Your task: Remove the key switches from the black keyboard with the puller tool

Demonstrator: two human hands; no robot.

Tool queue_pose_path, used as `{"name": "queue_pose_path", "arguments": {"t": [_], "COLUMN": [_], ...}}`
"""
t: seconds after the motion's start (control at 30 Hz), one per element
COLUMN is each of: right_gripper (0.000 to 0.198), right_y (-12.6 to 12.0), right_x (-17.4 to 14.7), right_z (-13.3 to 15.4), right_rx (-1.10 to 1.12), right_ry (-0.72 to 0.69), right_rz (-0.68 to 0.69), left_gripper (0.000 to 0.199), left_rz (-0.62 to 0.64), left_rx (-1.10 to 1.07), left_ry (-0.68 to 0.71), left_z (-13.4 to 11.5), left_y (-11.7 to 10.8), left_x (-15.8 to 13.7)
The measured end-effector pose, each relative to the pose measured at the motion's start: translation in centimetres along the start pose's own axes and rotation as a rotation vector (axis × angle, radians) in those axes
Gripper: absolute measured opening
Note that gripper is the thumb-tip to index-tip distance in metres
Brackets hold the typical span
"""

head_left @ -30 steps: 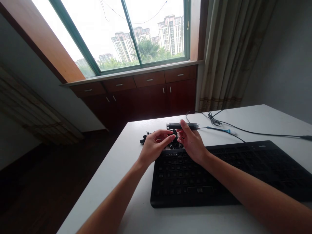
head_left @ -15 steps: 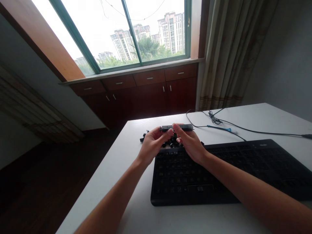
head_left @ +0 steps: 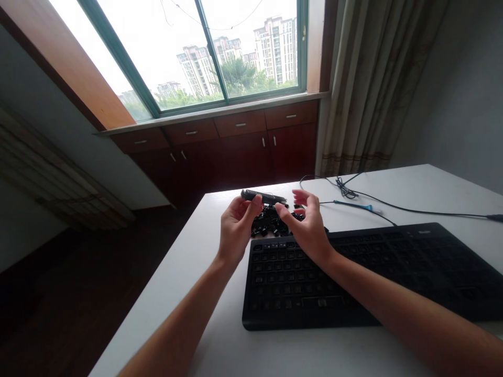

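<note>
My left hand (head_left: pixel 236 222) is closed around a slim black brush (head_left: pixel 271 198), its thumb pressed on the near side. The brush lies almost level, its thin end pointing right; fine detail there is too small to make out. My right hand (head_left: pixel 308 225) is apart from it, thumb and fingers spread with nothing between them. Under both hands sits a pile of loose black keycaps (head_left: pixel 271 222), partly covered by my fingers. A black keyboard (head_left: pixel 314 283) lies nearest me, with its keycaps off over most of its surface; my right forearm crosses above it.
The white table (head_left: pixel 181 272) has its left edge beside my left forearm. A black cable (head_left: pixel 424 212) runs across the back right, with a coiled bundle, beside a blue thin-handled tool (head_left: pixel 356 206). Beyond stand a wooden cabinet (head_left: pixel 220 157) and a window.
My right hand has let go of the brush and opened. My left hand has shifted the brush leftward and slightly up, uncovering more of the keycap pile.
</note>
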State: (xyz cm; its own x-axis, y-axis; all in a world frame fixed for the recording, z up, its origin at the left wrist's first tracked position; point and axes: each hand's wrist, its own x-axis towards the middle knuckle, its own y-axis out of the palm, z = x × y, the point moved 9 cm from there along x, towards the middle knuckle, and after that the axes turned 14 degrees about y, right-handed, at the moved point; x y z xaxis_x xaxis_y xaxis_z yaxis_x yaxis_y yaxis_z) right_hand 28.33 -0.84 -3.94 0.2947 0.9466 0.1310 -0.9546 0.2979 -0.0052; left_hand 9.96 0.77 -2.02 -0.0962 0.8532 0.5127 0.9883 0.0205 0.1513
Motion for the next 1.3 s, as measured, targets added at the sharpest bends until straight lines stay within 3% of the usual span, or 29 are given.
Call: {"name": "queue_pose_path", "arguments": {"t": [0.1,0.23,0.4,0.67,0.87,1.13,1.3], "right_gripper": [0.057,0.045,0.023,0.033,0.033,0.028,0.023], "right_y": [0.4,1.7,1.7,1.3,1.2,1.0,0.3], "right_x": [-1.4,-2.1,-1.6,0.2,0.8,1.1,1.5], "right_z": [2.8,3.4,2.5,0.3,-0.9,-0.6,-1.0], "right_rx": [-0.167,-0.261,-0.284,0.239,0.264,0.422,0.461], "right_ry": [-0.318,-0.407,-0.318,0.015,0.164,0.082,0.108], "right_rz": [-0.006,0.116,0.123,0.208,0.182,0.189,0.13], "left_gripper": [0.027,0.028,0.024,0.034,0.036,0.039,0.039], "left_rz": [0.046,0.119,0.184,0.205,0.31,0.355,0.366], "left_rx": [0.086,0.114,0.184,0.317,0.305,0.336,0.333], "left_ry": [0.04,0.091,0.181,0.174,0.098,0.025,0.004], "left_z": [-0.5,-1.0,-1.8,-1.8,-0.6,0.3,0.7], "left_y": [0.3,1.1,1.6,1.4,2.2,2.5,2.6], "left_x": [-0.2,-0.6,-0.6,-0.4,-0.8,-1.2,-1.3]}}
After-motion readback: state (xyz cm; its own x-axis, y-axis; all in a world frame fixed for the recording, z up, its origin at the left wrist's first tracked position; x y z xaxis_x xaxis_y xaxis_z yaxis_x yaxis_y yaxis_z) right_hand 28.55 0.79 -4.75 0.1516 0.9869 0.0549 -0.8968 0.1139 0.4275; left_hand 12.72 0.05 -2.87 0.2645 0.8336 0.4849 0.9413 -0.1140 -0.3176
